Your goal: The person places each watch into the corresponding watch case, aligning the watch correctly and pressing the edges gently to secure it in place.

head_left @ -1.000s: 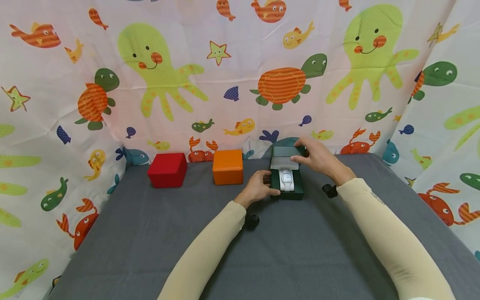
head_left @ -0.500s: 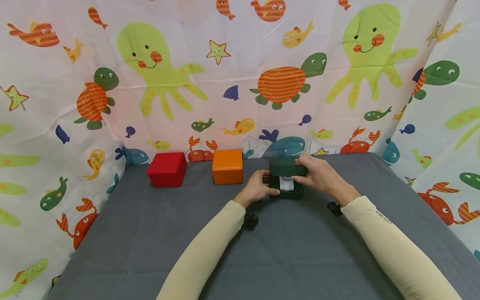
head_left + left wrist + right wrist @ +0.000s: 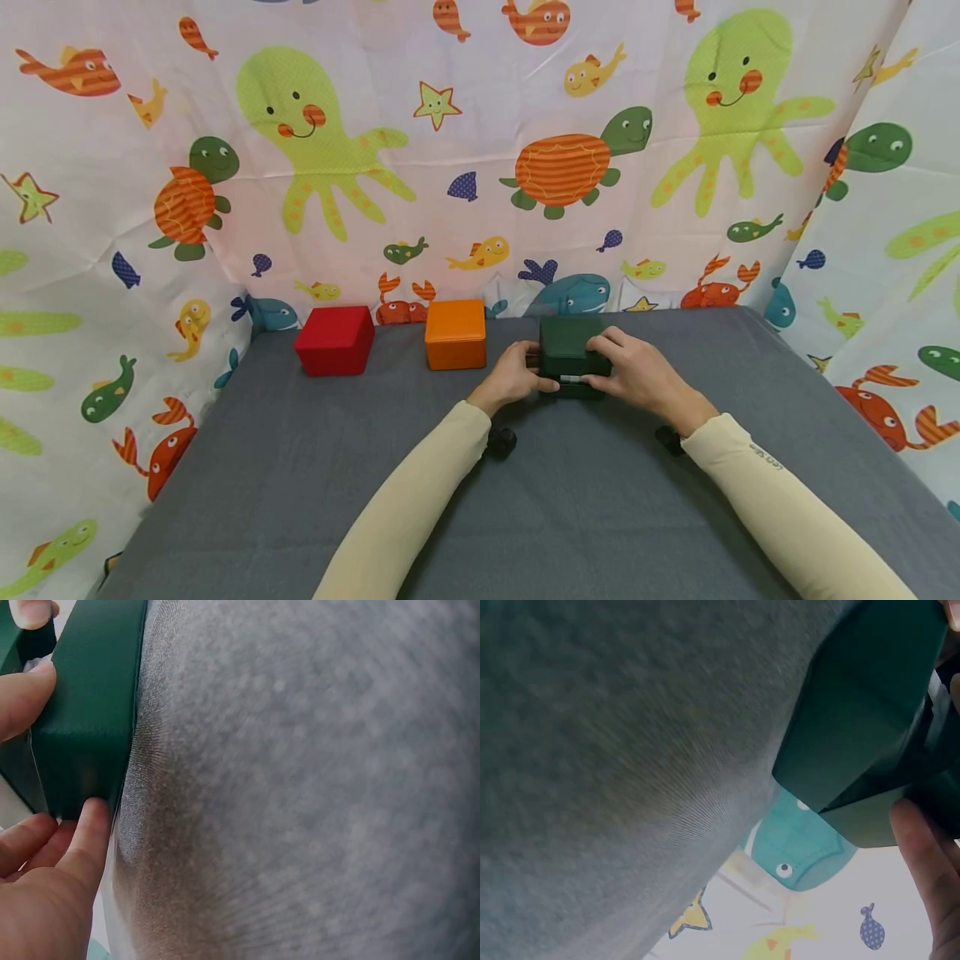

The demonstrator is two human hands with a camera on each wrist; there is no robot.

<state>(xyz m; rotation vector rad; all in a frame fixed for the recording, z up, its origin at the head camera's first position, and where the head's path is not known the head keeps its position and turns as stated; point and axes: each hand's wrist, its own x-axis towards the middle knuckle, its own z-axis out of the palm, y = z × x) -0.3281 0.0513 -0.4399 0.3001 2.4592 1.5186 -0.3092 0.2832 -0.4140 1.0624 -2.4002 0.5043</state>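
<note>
A dark green watch box (image 3: 568, 346) stands at the back of the table, its hinged lid nearly down with a narrow gap at the front. A sliver of the white watch (image 3: 571, 379) shows through that gap; the lid hides the rest. My left hand (image 3: 510, 380) grips the base's left side, thumb at the front and fingers (image 3: 91, 825) at its side and rear. With my right hand (image 3: 637, 372) I hold the lid, thumb near the front edge and fingers over the top. In the right wrist view, a fingertip (image 3: 909, 817) touches the lid (image 3: 866, 819).
An orange box (image 3: 456, 335) stands left of the green one, and a red box (image 3: 335, 341) farther left. Grey cloth (image 3: 375, 467) covers the table. Behind it hangs a curtain (image 3: 465, 125) printed with sea animals.
The watch box lid has swung forward and down from standing upright, covering most of the watch. My right hand came down with it; my left hand has stayed at the base.
</note>
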